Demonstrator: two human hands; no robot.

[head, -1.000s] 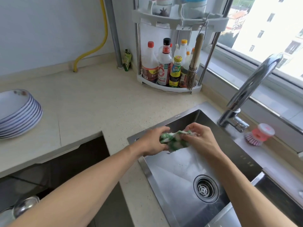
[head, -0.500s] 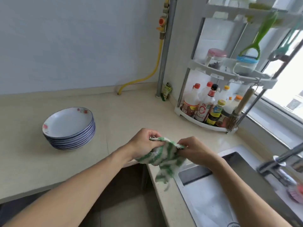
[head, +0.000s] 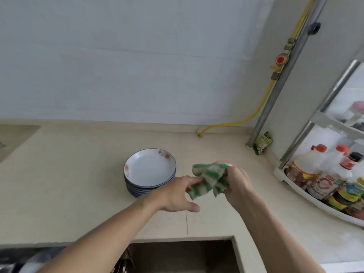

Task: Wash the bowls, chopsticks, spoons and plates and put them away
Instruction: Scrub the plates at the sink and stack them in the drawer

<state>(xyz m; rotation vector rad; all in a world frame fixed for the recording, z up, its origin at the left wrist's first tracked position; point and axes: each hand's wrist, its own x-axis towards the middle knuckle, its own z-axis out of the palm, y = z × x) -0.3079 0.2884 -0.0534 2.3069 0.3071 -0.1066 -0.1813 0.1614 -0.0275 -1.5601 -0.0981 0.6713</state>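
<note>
Beige stone countertop [head: 78,184] ran under both my arms, meeting the pale wall behind. On it sat the stack of plates [head: 149,172], white with blue rims and small red flowers, just left of my hands. At the far right stood a corner rack [head: 307,196] crowded with sauce bottles [head: 323,174]. My right hand [head: 236,184] clenched a green-and-white dishcloth [head: 208,180] above the counter. My left hand [head: 177,196] was loose, fingers spread, their tips touching the cloth's hanging edge.
</note>
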